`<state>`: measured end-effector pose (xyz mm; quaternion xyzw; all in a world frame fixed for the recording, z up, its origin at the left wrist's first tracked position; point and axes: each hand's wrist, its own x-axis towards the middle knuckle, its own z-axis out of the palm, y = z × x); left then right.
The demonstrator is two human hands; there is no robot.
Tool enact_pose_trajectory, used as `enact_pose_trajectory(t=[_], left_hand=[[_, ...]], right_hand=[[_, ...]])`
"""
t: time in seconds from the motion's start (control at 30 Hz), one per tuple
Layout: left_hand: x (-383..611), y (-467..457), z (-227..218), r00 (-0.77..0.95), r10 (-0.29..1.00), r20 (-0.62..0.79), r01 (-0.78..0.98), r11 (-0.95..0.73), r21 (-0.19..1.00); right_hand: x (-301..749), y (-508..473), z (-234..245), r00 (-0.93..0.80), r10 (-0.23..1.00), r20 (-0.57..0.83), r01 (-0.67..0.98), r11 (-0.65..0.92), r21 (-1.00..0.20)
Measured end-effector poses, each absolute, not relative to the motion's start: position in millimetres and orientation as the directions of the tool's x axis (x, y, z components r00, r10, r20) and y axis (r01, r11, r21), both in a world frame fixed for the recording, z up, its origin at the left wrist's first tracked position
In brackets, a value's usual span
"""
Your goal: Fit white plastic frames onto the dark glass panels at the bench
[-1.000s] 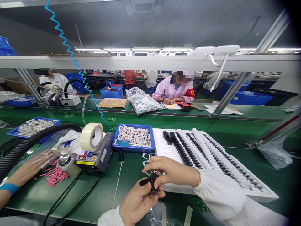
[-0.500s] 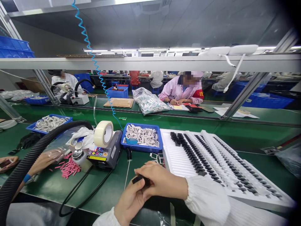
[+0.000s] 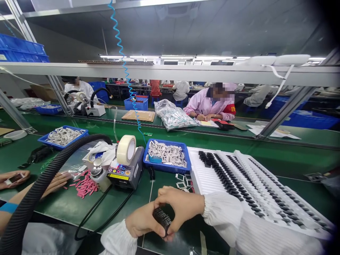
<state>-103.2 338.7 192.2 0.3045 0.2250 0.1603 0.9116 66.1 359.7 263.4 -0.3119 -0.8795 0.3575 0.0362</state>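
Between my two hands is a small dark block [image 3: 162, 217] with rows of fine pale marks along its face; its exact kind does not show. My left hand [image 3: 145, 219] pinches it from the left, the thumb along its lower side. From the right, my right hand [image 3: 180, 207] curls over it, thumb and fingertips at its ends. Just right of my hands lies a white foam tray [image 3: 207, 179] with rows of small black parts [image 3: 225, 177]. White rectangular frames [image 3: 181, 185] lie on the green bench behind my hands.
A blue bin [image 3: 189, 164] of white plastic pieces stands behind. Left of it are a tape dispenser [image 3: 127, 177], a metal-topped bottle [image 3: 99, 177] and pink strips [image 3: 85, 184]. A black hose [image 3: 53, 177] arches across the left, near a co-worker's hands [image 3: 57, 182]. Another person [image 3: 209, 102] sits opposite.
My hands have turned the dark block so its marked face shows, and my right hand has arched more openly around it. The view has swung slightly left. The co-worker's hands have shifted.
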Motion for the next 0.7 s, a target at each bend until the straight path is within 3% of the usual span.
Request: enact_pose_trajectory(t=[0.17,0.33,0.47,0.7], left_hand=[[-115.6,347.9,189.2,0.747,0.576,-0.331,-0.272,0.72,0.639],[-126.2,362.9,171.1,0.545,0.713,-0.442,-0.376,0.679,0.631],[-116.1,373.1,158.0,0.461,0.73,-0.504,-0.414,0.68,0.605],[-85.0,380.5,150.0,0.411,0.728,-0.549,-0.43,0.686,0.587]], right_hand=[[65.4,377.3,258.3,-0.714,0.666,-0.219,0.645,0.502,-0.577],[70.7,405.3,227.6,-0.435,0.866,-0.248,0.876,0.343,-0.338],[64.1,420.7,199.7,-0.312,0.908,-0.279,0.946,0.269,-0.182],[57.2,428.5,184.0,-0.309,0.912,-0.271,0.951,0.304,-0.062]])
